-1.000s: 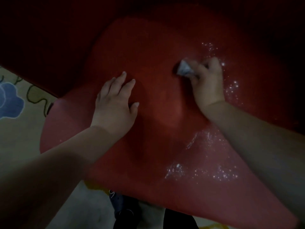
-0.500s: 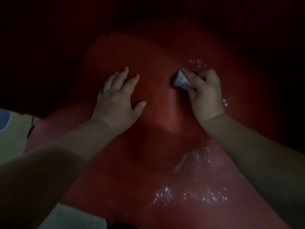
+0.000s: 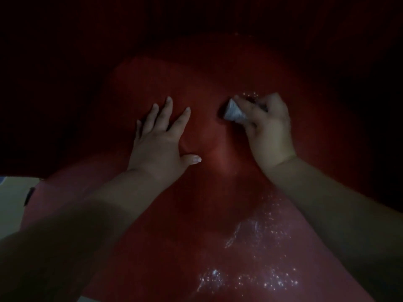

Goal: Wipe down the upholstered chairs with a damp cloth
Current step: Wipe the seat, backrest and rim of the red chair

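A red upholstered chair seat [image 3: 202,214] fills the dim head view, its far part lost in shadow. My left hand [image 3: 159,140] lies flat on the seat with fingers spread. My right hand [image 3: 268,129] grips a small grey-white cloth [image 3: 234,112], whose pointed corner sticks out to the left of my fingers and presses on the seat. Wet glistening droplets [image 3: 250,277] speckle the seat near its front, and a few more shine just beyond my right hand.
A strip of pale floor or rug [image 3: 11,203] shows at the left edge beside the seat. Everything above and to the right of the seat is too dark to make out.
The view has tilted, so the seat's front edge and the patterned rug slid out of sight. My right hand with the cloth shifted slightly left, nearer my body. My left hand stayed flat on the seat.
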Demonstrator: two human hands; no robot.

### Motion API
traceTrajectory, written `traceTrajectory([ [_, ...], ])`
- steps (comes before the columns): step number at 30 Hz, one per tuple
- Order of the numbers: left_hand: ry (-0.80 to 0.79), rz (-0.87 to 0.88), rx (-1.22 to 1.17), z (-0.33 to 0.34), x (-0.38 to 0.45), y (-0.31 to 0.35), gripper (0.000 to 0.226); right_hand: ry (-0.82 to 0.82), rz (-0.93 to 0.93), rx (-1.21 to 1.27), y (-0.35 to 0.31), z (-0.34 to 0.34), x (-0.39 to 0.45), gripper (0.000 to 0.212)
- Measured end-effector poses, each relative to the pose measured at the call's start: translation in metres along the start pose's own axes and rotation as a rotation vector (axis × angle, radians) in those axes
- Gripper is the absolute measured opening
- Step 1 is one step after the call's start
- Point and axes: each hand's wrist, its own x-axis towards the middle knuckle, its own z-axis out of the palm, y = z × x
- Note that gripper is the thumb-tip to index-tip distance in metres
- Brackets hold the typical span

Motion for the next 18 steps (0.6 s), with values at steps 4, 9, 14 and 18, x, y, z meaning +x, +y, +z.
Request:
traceTrajectory([
  [4,0.007,-0.024,0.019,-0.001,0.000,0.005,0.103,-0.169,-0.114,0.009,-0.018,-0.005,-0.051,0.043],
  [9,-0.002,-0.049,0.050,0.001,0.003,0.008,0.103,-0.041,-0.146,0.002,0.007,0.001,0.039,0.032],
  [14,0.001,-0.061,0.069,0.002,0.004,0.008,0.103,-0.005,0.007,0.071,0.010,0.000,0.023,0.032],
  [18,-0.018,-0.066,0.063,0.000,0.005,0.010,0.102,-0.161,-0.154,0.017,0.004,-0.015,-0.038,0.038],
])
